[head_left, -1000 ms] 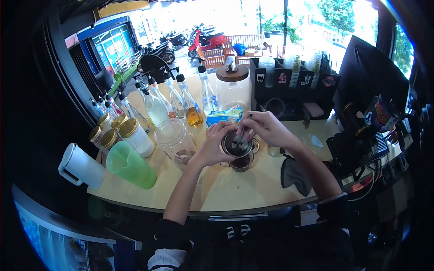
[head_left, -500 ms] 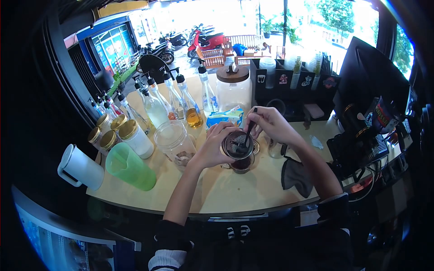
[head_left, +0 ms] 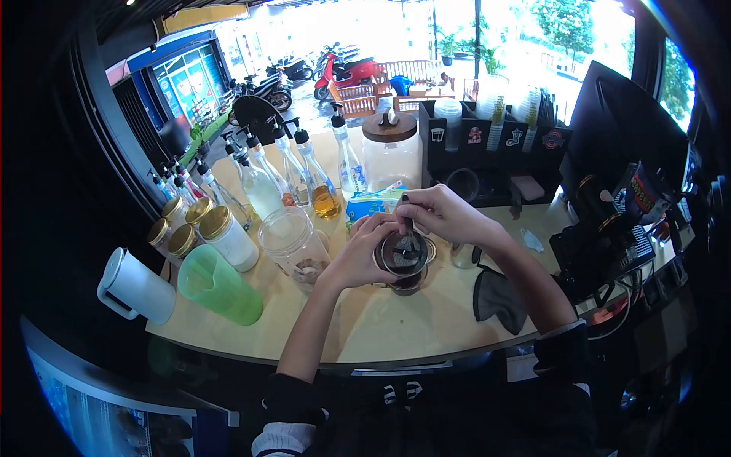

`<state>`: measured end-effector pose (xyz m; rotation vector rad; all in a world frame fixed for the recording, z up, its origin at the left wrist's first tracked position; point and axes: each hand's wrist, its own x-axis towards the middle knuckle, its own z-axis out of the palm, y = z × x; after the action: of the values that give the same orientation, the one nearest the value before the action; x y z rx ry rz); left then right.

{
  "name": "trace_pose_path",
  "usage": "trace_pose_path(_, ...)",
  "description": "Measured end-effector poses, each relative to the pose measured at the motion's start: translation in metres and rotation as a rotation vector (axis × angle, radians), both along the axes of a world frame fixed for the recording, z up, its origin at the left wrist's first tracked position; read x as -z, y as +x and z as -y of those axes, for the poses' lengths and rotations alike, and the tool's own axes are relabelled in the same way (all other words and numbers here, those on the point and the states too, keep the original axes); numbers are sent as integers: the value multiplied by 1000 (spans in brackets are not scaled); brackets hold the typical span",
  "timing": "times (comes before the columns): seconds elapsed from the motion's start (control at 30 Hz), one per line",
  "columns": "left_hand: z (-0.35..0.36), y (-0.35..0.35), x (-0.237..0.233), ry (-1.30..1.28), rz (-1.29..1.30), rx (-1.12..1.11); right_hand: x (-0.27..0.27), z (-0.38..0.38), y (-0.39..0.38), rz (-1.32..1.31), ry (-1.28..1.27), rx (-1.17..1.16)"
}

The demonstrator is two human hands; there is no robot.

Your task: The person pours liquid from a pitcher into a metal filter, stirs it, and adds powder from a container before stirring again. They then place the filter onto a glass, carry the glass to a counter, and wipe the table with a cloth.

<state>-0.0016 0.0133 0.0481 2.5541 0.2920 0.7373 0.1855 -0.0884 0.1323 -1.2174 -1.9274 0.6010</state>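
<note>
My left hand (head_left: 360, 255) is wrapped round the side of a round dark-looking cup (head_left: 403, 263) near the middle of the counter. A black-handled utensil (head_left: 409, 225) stands in the cup, its upper end pinched in the fingers of my right hand (head_left: 438, 213). Below the cup, partly hidden by it, a glass jar (head_left: 408, 285) with dark contents shows on the counter. Behind my hands lies a blue and green packet (head_left: 368, 206). An open clear jar (head_left: 289, 242) stands left of my left hand.
On the left of the counter (head_left: 365, 335) are a green pitcher (head_left: 221, 286), a white jug (head_left: 137, 286), gold-lidded jars (head_left: 228, 236) and pump bottles (head_left: 312, 171). A dark cloth (head_left: 499, 299) lies right, before black equipment (head_left: 594, 236). A cup holder (head_left: 495, 137) stands behind.
My right hand has moved left and slightly down with the utensil, which now stands more upright at the cup's rear. The view has shifted slightly.
</note>
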Motion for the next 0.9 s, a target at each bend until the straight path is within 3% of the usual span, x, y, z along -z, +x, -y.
trace_pose_path(0.07,6,-1,-7,-16,-12,-1,0,1,-6,54,89,7)
trace_pose_path(0.17,4,0,-6,14,25,29,2,8,-21,50,-18,-100)
trace_pose_path(0.23,2,1,-1,56,70,61,2,10,-26,245,109,-83)
trace_pose_path(0.33,6,0,-8,61,76,34,-1,15,-31,323,118,-79)
trace_pose_path(0.4,9,2,-14,-69,-7,-14,5,15,-34,372,164,-89)
trace_pose_path(0.5,11,3,-13,-47,-8,-34,12,13,-34,416,129,-121)
trace_pose_path(0.63,11,2,-8,-105,45,-41,9,12,-35,198,104,-85)
trace_pose_path(0.7,5,1,-2,98,49,-19,8,12,-34,116,91,-78)
trace_pose_path(0.77,8,0,-2,65,62,-44,9,10,-29,-88,-19,95)
trace_pose_path(0.83,10,-1,-4,34,77,-69,14,6,-23,-94,100,110)
trace_pose_path(0.9,8,-1,-4,-1,87,-45,15,7,-18,-244,-83,143)
